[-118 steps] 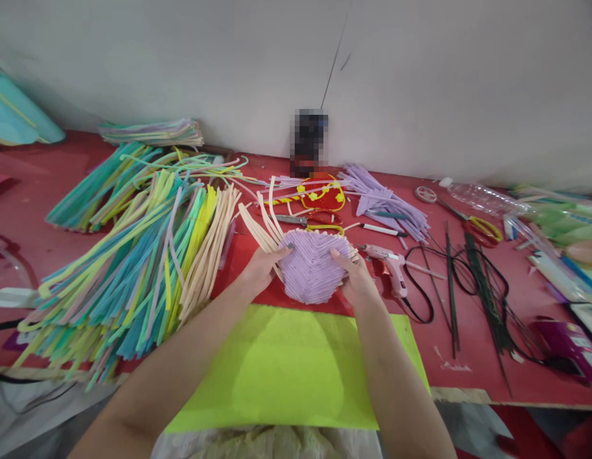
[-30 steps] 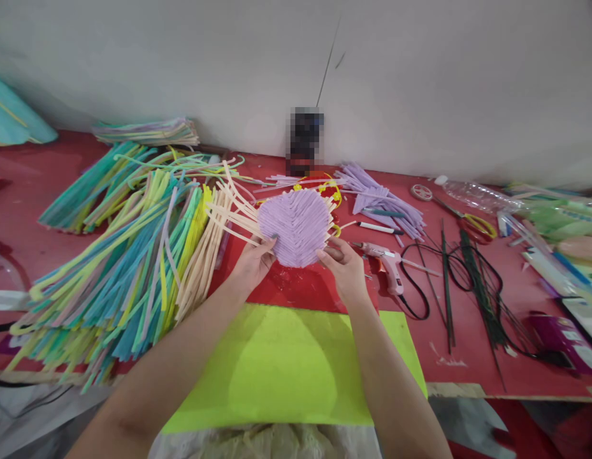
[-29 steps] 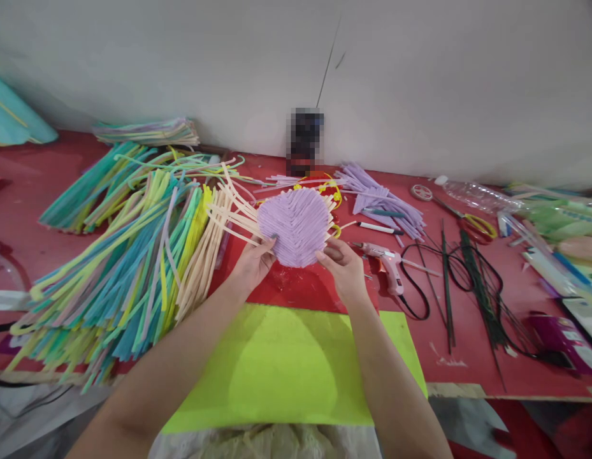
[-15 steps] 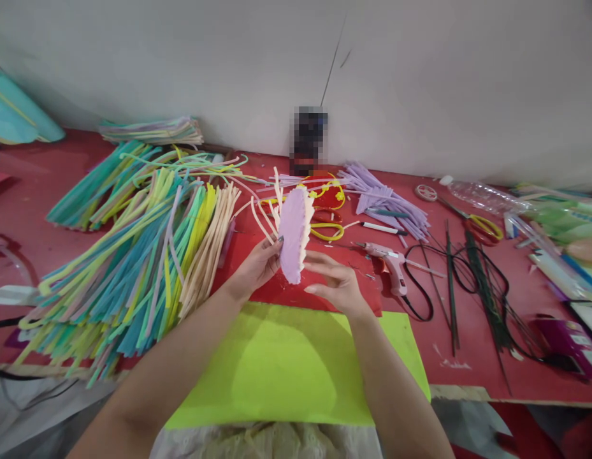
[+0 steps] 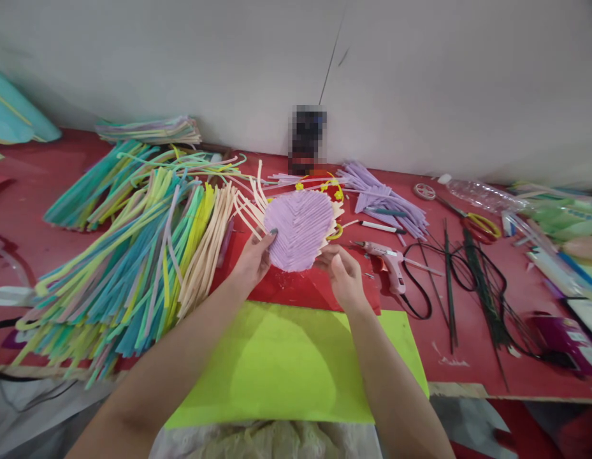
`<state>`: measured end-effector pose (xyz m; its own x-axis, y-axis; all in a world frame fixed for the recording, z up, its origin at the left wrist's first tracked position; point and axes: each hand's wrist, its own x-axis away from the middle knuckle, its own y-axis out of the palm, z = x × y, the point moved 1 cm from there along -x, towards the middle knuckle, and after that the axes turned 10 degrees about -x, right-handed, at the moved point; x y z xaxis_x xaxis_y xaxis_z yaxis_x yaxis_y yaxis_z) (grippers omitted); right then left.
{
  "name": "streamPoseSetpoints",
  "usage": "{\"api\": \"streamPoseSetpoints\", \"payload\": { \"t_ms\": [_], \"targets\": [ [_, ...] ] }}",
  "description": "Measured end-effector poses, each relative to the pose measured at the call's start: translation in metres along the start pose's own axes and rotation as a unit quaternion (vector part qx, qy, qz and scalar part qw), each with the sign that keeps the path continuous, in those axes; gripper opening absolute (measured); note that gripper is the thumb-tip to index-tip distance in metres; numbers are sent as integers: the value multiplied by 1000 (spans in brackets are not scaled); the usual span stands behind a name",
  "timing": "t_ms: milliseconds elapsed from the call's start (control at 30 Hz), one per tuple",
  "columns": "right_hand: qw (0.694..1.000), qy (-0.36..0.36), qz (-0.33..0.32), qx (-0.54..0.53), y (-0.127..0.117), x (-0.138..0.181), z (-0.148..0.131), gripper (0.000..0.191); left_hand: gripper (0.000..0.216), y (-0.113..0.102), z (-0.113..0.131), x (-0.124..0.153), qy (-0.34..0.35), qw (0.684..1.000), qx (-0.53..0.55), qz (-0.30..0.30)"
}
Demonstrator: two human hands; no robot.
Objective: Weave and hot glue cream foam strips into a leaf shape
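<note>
A purple woven heart-shaped piece [image 5: 299, 228] made of foam strips faces me above the red table [image 5: 23, 210]. Loose cream strip ends [image 5: 248, 205] stick out from its left edge. My left hand [image 5: 252, 261] grips the piece at its lower left, thumb on the front. My right hand [image 5: 342, 275] pinches its lower right edge with closed fingers. Both hands hold the piece up off the table.
A big fan of blue, green, yellow and cream foam strips [image 5: 133, 255] lies to the left. A lime sheet [image 5: 286, 370] lies below my hands. A glue gun [image 5: 389, 262], scissors [image 5: 477, 223], purple strips [image 5: 382, 197], wires [image 5: 482, 280] and a plastic bottle [image 5: 477, 195] lie to the right.
Half a second ago the woven piece stood edge-on between my hands; it has turned so its purple face shows again. My right hand has taken hold of its lower right edge.
</note>
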<state>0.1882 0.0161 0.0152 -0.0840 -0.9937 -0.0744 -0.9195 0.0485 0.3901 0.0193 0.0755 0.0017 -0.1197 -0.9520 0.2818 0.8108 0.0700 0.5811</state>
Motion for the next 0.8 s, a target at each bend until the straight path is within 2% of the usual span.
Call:
{"api": "streamPoseSetpoints", "payload": {
  "t_ms": [233, 400, 500, 600, 700, 733, 800],
  "targets": [
    [995, 8, 67, 67, 1, -5, 2, 22, 19, 2, 2, 3, -6, 1000, -7, 19],
    [996, 5, 71, 60, 0, -7, 2, 21, 18, 2, 3, 2, -1, 1000, 3, 9],
    [997, 13, 64, 47, 0, -8, 5, 28, 20, 2, 2, 2, -2, 1000, 4, 7],
    [999, -7, 18, 35, 0, -7, 7, 37, 22, 3, 1, 2, 0, 1000, 9, -1],
    [993, -57, -85, 63, 5, 0, 7, 41, 22, 2, -1, 2, -19, 999, 3, -43],
    [985, -78, -123, 91, 8, 3, 6, 41, 21, 0, -2, 3, -34, 997, -9, -64],
    [949, -124, -207, 203, 16, 9, 3, 43, 19, -4, -3, 7, -63, 993, -33, -93]
  ]
}}
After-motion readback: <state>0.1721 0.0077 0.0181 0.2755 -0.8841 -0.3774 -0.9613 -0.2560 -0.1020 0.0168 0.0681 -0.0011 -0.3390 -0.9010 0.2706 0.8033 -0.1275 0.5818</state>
